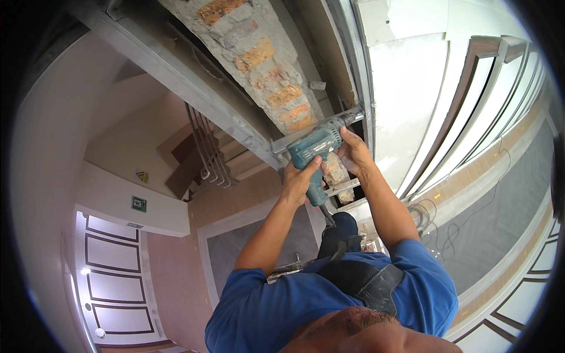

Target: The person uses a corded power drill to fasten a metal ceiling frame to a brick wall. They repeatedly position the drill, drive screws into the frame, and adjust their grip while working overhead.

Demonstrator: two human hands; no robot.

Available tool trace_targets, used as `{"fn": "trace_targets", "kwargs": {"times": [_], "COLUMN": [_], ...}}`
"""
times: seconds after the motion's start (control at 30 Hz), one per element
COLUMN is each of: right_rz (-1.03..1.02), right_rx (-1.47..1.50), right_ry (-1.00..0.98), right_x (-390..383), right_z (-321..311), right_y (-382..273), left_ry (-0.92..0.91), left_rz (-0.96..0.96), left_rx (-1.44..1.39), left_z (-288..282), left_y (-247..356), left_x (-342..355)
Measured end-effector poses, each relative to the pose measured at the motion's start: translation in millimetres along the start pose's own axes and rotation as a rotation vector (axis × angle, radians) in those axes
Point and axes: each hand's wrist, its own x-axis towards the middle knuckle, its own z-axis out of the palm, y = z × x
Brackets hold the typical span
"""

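A teal power drill (312, 147) is held up in front of me, its chuck pointing up and right at the right end of a short metal crossbar (282, 145), beside a long vertical metal stud (366, 88). My left hand (300, 179) is closed round the drill's handle, thumb along the body. My right hand (352, 150) grips the drill near its front, fingers partly hidden. The tip of any bit is too small to make out. A dark cord (326, 215) hangs from the handle's base. Behind the drill is an opening with exposed brick and rough mortar (265, 65).
A long metal beam (194, 100) borders the opening on the left, beside a stairwell with bent pipes (206, 147). A white panel (406, 82) stands to the right. Loose cables (447, 235) lie on the grey floor at right. Rubble (368, 238) shows below me.
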Motion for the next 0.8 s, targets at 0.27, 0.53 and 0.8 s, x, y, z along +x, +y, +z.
{"fn": "trace_targets", "kwargs": {"times": [0.27,0.53,0.8], "right_rz": [-0.035,-0.025,-0.036], "right_rx": [0.015,0.040,0.076], "right_ry": [-0.042,-0.046,-0.072], "right_x": [-4,-2,-5], "right_z": [3,7,10], "right_y": [-4,-4,-3], "left_ry": [0.011,0.047,0.041], "left_rz": [0.021,0.062,0.041], "left_rx": [0.017,0.108,0.146], "left_z": [7,8,4], "left_y": [5,13,16], "left_x": [-4,-7,-6]}}
